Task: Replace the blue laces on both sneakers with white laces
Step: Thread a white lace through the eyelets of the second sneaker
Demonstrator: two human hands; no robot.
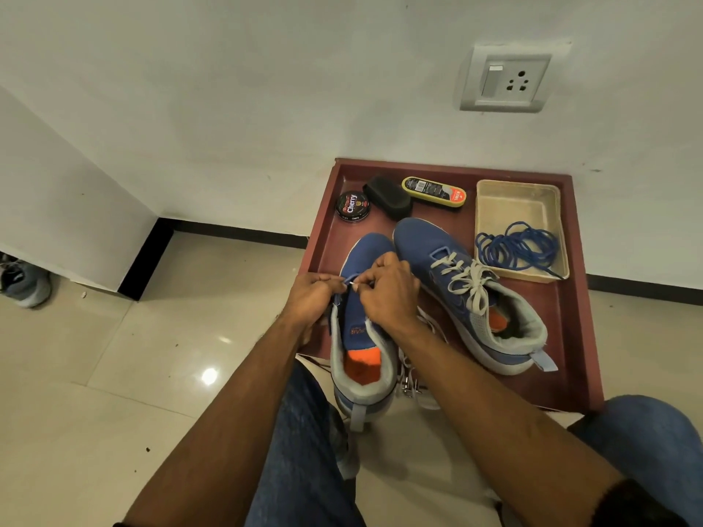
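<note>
Both hands are busy on the near sneaker [359, 336], the unlaced one hanging half off the front edge of the red tray [578, 336]. The left hand [310, 298] is curled in, fingertips pinching the eyelet flap on its side of the shoe. The right hand [388, 294] is curled too, pinching the tip of the white lace [353, 286] right by the lower eyelets; the rest of that lace trails beside the shoe. Past that shoe, on the tray, sits the second sneaker [468, 294], already done up in white laces [466, 277]. Beyond it in the tray's far corner, a beige plastic tub [519, 195] holds the coiled blue laces [517, 247].
</note>
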